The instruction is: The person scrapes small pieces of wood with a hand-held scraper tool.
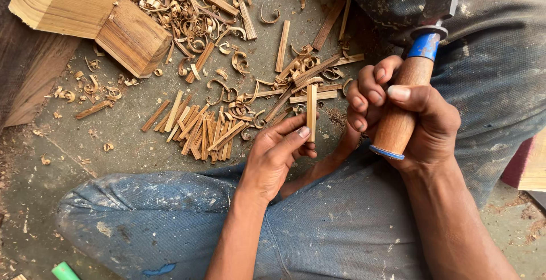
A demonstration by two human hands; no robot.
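Clearly the left hand (278,155) pinches a thin wooden stick (311,112) between thumb and fingertips and holds it upright, its lower end in the fingers and its upper end free above the concrete floor (114,143). The right hand (409,123) is wrapped firmly around the wooden handle (401,115) of a chisel with a blue collar (424,46); the blade goes out of view near the top edge, so I cannot see its tip. To do this well, I think the stick should stay steady and the fingers low, away from any cutting edge. Beside the stick, a row of cut sticks (196,126) lies on the floor, with curled shavings (193,7) and two wood blocks (108,18) toward the far left corner. The person sits in dusty jeans (318,229)
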